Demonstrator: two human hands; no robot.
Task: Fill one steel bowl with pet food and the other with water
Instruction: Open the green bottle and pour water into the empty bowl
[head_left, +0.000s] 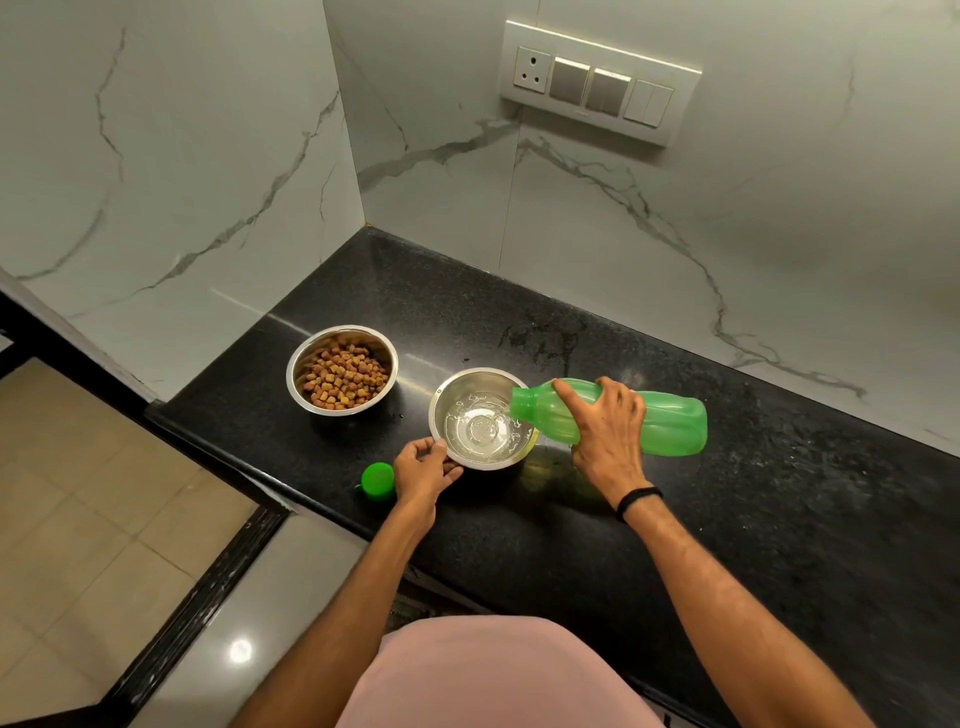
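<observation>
A steel bowl on the left of the black counter holds brown pet food kibble. To its right stands a second steel bowl with clear rippling water in its bottom. My right hand grips a green plastic bottle, tipped on its side with its open mouth over the bowl's right rim. Water runs from the mouth into the bowl. My left hand holds this bowl's near-left rim, thumb on the edge.
The bottle's green cap lies by the counter's front edge, just left of my left hand. Marble walls close the corner behind; a switch panel sits high on the back wall. The counter drops off to tiled floor at the left.
</observation>
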